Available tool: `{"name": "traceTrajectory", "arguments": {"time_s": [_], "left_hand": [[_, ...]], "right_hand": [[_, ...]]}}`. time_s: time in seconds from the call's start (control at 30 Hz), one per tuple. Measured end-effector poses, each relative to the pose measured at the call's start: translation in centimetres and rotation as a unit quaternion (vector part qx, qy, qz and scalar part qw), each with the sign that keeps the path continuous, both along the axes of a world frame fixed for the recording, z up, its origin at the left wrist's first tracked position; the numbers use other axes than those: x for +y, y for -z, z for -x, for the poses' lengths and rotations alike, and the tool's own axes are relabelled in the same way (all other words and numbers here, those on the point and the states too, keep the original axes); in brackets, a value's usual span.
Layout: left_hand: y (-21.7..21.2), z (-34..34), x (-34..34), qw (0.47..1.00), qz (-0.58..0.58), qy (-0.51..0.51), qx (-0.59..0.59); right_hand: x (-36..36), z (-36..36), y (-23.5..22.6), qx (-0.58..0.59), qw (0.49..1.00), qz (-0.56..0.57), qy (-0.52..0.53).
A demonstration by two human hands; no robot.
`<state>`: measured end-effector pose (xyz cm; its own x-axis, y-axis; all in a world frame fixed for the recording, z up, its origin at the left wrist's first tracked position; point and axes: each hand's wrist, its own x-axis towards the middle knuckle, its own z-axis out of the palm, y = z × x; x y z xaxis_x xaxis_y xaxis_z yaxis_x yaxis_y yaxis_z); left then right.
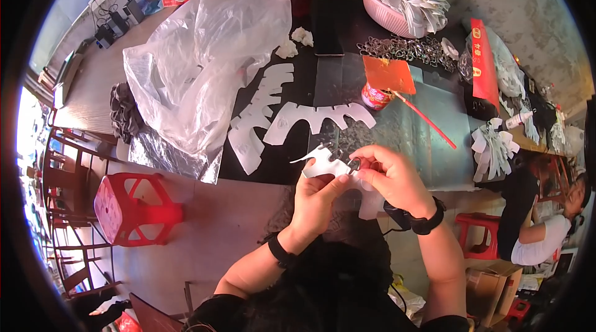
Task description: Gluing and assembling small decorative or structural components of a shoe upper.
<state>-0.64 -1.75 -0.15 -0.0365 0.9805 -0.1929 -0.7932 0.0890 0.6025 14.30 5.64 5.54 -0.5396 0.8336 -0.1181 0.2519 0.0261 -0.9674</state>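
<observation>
white cutout (323, 164) pinched by left hand (316, 198) and right hand (388, 177); red packet (483, 62) lies far right.

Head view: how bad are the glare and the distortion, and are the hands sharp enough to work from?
Head view: fisheye bends the table edge near the rim, and the corners are black. The far left edge is blown out by daylight. The plastic bag and foil sheet show sheen. The left hand and right hand on the white cutout are evenly lit and fairly sharp.

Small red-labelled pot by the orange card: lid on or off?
Off. The pot stands upright with its mouth uncovered, and a red stick leans out of it across the table.
</observation>
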Motion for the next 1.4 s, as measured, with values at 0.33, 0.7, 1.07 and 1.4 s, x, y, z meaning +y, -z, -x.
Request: {"name": "traceTrajectory", "arguments": {"time_s": [0.33, 0.7, 1.07, 1.4], "left_hand": [[0.0, 0.7, 0.7, 0.816, -0.152, -0.267, 0.490], [-0.4, 0.5, -1.5, 0.718, -0.244, -0.226, 0.612], [-0.1, 0.6, -0.9, 0.997, 0.037, 0.069, 0.016], [0.6, -0.6, -1.7, 0.956, -0.010, -0.059, 0.287]], "right_hand": [[-0.5, -0.1, -0.3, 0.102, 0.993, -0.042, 0.042], [0.0, -1.2, -0.1, 0.113, 0.985, 0.119, 0.059], [-1.2, -0.4, -0.5, 0.070, 0.997, 0.019, 0.007], [-2.4, 0.2, 1.4, -0.028, 0.965, -0.258, 0.043]]}}
